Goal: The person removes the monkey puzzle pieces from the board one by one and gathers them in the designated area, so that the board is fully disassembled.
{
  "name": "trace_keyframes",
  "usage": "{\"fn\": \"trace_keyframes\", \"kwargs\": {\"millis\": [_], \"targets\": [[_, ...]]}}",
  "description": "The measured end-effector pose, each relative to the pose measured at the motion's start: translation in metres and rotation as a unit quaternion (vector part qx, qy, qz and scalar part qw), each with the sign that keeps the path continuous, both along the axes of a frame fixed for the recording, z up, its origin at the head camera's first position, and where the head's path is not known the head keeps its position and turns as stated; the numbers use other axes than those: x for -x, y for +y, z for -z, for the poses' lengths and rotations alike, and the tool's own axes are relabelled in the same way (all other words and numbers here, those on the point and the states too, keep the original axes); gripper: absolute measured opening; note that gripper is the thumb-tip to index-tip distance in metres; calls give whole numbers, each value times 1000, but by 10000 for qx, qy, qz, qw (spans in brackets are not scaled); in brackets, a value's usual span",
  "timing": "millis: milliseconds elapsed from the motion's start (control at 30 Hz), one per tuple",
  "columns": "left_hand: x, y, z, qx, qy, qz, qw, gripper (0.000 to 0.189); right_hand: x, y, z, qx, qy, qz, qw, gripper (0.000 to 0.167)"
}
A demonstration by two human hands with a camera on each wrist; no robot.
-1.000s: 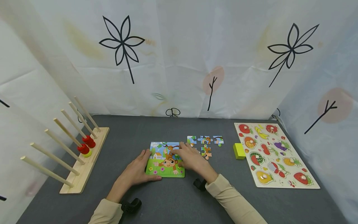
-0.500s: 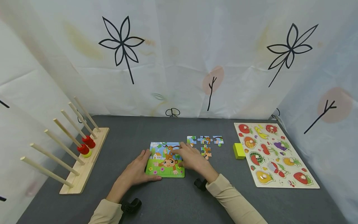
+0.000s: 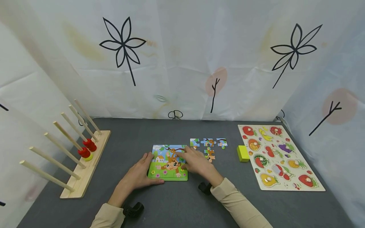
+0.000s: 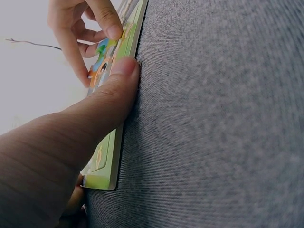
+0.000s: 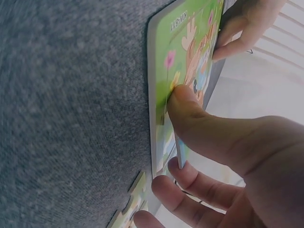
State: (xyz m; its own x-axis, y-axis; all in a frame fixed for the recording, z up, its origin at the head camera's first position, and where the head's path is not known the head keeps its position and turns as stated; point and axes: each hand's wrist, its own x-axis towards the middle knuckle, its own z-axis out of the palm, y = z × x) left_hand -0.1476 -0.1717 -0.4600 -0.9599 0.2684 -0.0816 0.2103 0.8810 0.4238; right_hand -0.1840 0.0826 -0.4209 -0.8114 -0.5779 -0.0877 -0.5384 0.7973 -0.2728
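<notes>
The right hand (image 3: 196,160) pinches a thin, partly blue jigsaw piece (image 5: 180,151) tilted over the flat, green-rimmed monkey board's (image 3: 174,179) right side — the left hand (image 3: 139,172), fingers extended, rests against its left edge.

The right hand (image 3: 197,161) hides some of the monkey puzzle board's (image 3: 166,173) right side from the head view, whose bottom edge cuts off both sleeves (image 3: 239,204). In the right wrist view, it partly covers the pinched piece (image 5: 181,153).
</notes>
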Motion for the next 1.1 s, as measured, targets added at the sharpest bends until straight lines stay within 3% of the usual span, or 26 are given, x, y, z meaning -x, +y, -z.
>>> {"fn": "trace_keyframes", "kwargs": {"millis": [233,533,833,1100], "targets": [[0,0,0,-7,23,16,10000,115,3,5,0,104,-35,-8,9999,56],[0,-1,0,-14,68,25,10000,115,14,21,-16,335,-201,309,9988,55],[0,-1,0,-30,71,21,10000,114,24,52,-29,195,-102,601,9980,59],[0,-1,1,-17,62,21,10000,115,25,82,-28,-137,-62,636,9979,55]]}}
